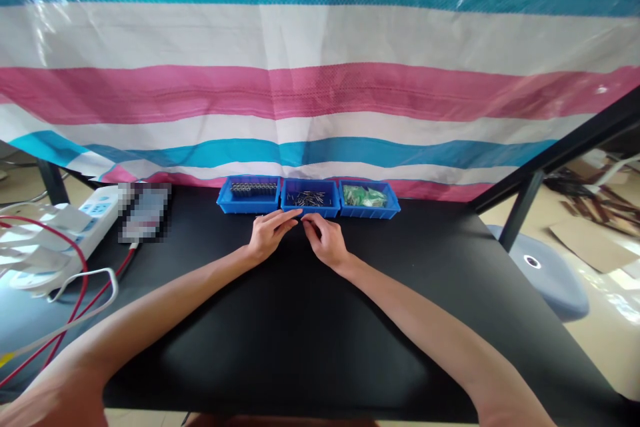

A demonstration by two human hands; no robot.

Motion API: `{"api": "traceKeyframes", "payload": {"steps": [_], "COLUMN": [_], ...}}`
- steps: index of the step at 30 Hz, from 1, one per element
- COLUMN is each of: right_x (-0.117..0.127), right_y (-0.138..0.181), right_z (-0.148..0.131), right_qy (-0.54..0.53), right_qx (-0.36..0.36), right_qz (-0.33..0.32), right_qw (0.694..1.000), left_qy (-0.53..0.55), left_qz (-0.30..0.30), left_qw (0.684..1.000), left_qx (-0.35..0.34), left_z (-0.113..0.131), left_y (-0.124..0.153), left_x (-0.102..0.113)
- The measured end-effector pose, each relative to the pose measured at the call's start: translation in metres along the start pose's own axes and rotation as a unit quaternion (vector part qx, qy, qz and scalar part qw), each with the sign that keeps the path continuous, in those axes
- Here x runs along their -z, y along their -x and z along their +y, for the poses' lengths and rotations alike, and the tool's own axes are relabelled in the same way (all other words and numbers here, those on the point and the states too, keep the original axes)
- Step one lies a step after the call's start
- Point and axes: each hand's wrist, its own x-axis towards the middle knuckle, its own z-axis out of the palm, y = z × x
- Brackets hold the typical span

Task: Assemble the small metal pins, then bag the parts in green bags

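My left hand [273,233] is just in front of the middle blue bin, its fingers long and together, pointing right, with the thumb close below them. Facing it, my right hand [326,239] has its fingers curled and the thumb near the index fingertip. The fingertips of both hands almost meet; anything between them is too small to make out. The middle blue bin [331,212] holds a heap of small metal pins or screws [310,199]. In the left blue bin [247,205] lie rows of metal cylinders [253,189]. Green-and-clear plastic packets [365,197] fill the right blue bin [370,213].
A black table [300,333] lies under my arms. At the left are a white power strip [95,217], red and white cables [83,267] and a blurred-out device [145,212]. A striped tarp [320,93] hangs behind the bins. A grey stool [550,280] stands right of the table.
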Motion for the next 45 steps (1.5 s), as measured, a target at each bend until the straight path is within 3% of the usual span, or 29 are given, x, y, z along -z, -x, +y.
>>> {"api": "traceKeyframes", "payload": {"steps": [5,13,20,30,39,45], "right_x": [0.000,-0.007,-0.002,-0.005,0.003,0.001], "right_y": [0.001,0.001,0.003,0.003,-0.006,-0.009], "right_z": [0.001,0.006,0.003,0.002,0.005,0.010], "right_qy": [-0.018,-0.020,-0.001,0.024,-0.063,-0.102], "right_qx": [0.010,0.054,0.018,0.047,-0.089,-0.154], "right_qz": [0.010,-0.020,0.007,-0.107,0.024,0.047], "right_qw": [1.000,0.998,1.000,0.993,0.994,0.982], "left_qy": [0.023,0.017,0.028,0.007,0.012,0.007], "left_qz": [0.015,0.007,-0.021,0.021,0.002,0.003], "left_qw": [0.999,0.999,0.998,0.998,0.998,0.998], "left_qx": [0.038,0.045,0.055,0.051,0.068,0.070], "left_z": [-0.002,-0.002,0.004,0.004,0.006,0.007], "left_y": [0.002,0.003,-0.001,0.000,0.000,0.000], "left_x": [-0.002,-0.001,0.001,-0.001,0.002,0.001]}}
